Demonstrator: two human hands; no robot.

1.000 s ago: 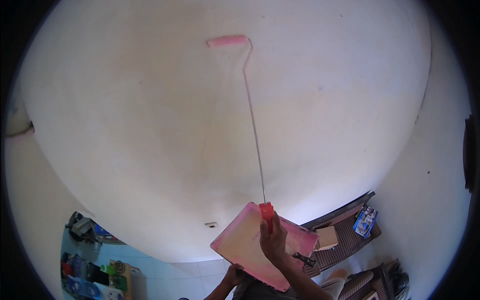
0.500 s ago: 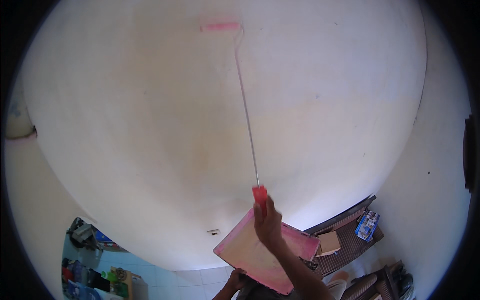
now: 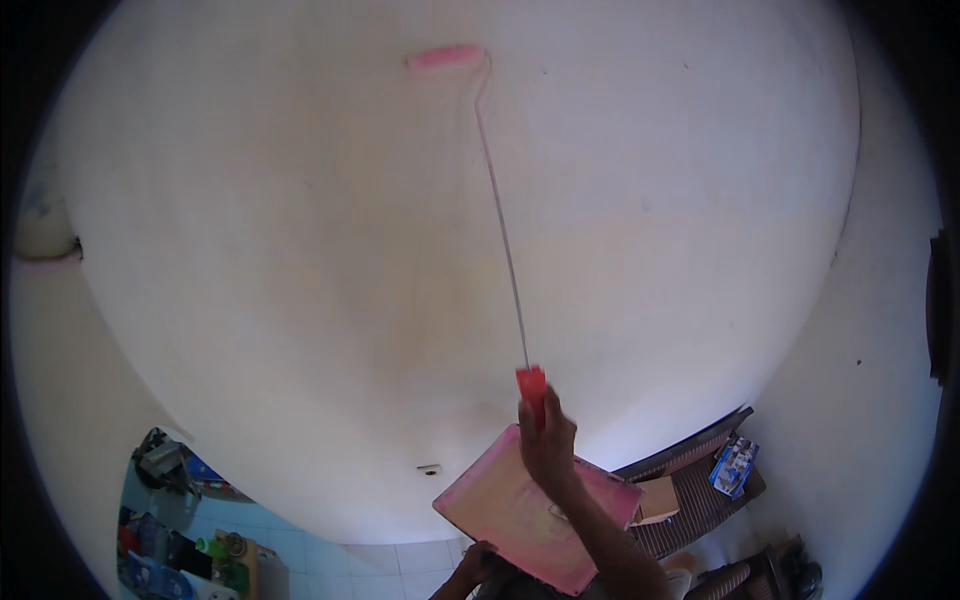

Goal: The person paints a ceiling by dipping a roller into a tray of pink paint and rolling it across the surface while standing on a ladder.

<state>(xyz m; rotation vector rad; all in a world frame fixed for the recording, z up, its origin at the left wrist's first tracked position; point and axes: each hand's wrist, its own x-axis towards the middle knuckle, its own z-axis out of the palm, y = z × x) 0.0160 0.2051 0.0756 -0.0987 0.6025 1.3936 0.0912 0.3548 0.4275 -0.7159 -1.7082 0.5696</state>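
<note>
A long-handled paint roller [image 3: 505, 222] stretches up the pale wall, its pink sleeve [image 3: 446, 57] against the upper part. My right hand [image 3: 547, 440] is wrapped round its red grip, in front of the tray. Below it, a wide paint tray [image 3: 505, 492] smeared with pink is held tilted. At the tray's lower left edge is my left hand [image 3: 477, 562], closed on the rim, with most of its fingers hidden beneath.
A socket [image 3: 429, 470] sits low on the wall. To the right, a dark striped bench [image 3: 690, 505] bears a cardboard box [image 3: 656, 499] and blue printed packs [image 3: 735, 467]. Through an opening at lower left, assorted household items [image 3: 170, 560] stand on pale floor tiles.
My right hand has shifted slightly right with the roller's grip. The roller sleeve has tilted a little and moved slightly right. The tray stays in my left hand.
</note>
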